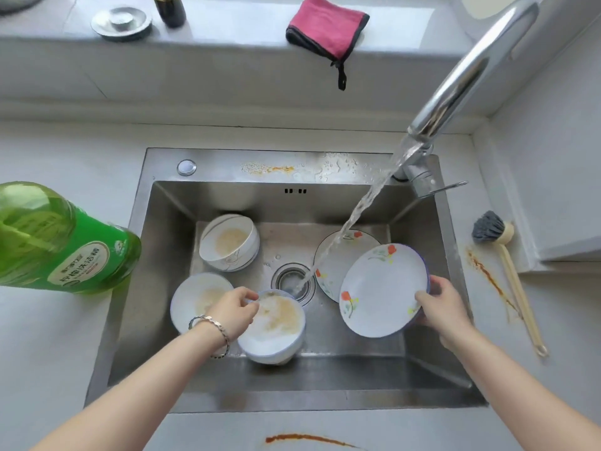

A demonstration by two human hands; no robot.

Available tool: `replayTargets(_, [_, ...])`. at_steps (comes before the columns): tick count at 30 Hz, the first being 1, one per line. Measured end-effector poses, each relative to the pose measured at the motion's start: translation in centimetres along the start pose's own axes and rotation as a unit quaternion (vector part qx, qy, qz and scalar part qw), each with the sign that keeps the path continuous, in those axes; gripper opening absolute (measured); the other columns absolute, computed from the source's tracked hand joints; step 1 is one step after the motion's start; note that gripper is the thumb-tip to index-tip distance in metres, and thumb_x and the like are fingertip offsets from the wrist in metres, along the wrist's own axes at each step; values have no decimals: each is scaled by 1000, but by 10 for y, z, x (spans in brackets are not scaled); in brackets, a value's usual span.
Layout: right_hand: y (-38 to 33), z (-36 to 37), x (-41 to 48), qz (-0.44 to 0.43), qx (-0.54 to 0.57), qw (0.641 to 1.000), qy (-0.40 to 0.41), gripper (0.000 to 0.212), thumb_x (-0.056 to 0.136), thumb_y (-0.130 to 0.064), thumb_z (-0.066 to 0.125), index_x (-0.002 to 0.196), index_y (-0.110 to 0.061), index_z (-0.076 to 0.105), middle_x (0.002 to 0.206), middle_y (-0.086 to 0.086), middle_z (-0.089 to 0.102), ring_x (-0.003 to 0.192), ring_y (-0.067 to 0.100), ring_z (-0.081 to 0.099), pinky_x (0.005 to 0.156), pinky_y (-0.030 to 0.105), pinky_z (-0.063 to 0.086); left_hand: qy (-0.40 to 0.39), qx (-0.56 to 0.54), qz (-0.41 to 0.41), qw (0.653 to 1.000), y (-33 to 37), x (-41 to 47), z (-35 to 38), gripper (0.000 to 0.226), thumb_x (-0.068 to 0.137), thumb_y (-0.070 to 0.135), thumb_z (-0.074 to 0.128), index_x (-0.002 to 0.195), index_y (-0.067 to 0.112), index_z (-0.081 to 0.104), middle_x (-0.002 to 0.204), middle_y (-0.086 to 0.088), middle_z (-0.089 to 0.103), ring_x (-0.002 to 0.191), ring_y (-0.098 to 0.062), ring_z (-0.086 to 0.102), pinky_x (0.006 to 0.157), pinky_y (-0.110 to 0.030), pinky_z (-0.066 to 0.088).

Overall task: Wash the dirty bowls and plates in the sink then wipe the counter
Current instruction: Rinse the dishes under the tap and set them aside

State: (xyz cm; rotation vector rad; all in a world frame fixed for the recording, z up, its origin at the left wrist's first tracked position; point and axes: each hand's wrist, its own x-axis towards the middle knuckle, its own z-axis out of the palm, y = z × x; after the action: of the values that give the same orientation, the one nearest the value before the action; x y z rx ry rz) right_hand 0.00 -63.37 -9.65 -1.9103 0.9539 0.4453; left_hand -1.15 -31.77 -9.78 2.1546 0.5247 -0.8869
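Observation:
My left hand (234,310) grips the rim of a dirty white bowl (276,330), tilted near the drain of the steel sink (162,320). My right hand (439,304) holds a flowered white plate (382,291) by its right edge, tilted up. A second flowered plate (331,265) lies under it on the sink floor. Two more dirty bowls sit in the sink, one at the back left (229,242) and one at the front left (195,299). Water runs from the faucet (455,89) down beside the held bowl onto the drain (294,281).
A green detergent bottle (61,239) lies on the left counter. A dish brush (507,271) rests on the right counter beside a brown smear (487,275). Another smear (305,438) marks the front counter. A pink cloth (328,27) hangs off the back ledge.

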Motion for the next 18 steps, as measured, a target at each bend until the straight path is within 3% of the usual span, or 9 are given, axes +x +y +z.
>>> replayTargets(5, [18,51,39,62,173,983,23,49,89,10,42,135,-4,37,129,18,49,106,31,52,76,43,50,-13,40,5,999,7,18,4,17,92,17,47,107,18,55,98,-9,67,93,-26,66,83,-34,51])
replayTargets(8, [26,68,52,80,235,968,36,50,89,12,39,136,-5,37,127,16,51,117,35,51,84,45,48,-13,16,3,1000,8,21,8,15,92,15,48,105,18,55,97,-12,68,92,-29,66,80,-33,51])
replayTargets(18, [53,84,75,115,282,952,40,43,94,6,44,136,-1,37,137,15,47,121,35,49,93,44,45,-14,-30,-25,999,-9,15,15,15,91,13,49,103,20,54,90,-4,67,83,-16,66,82,-31,49])
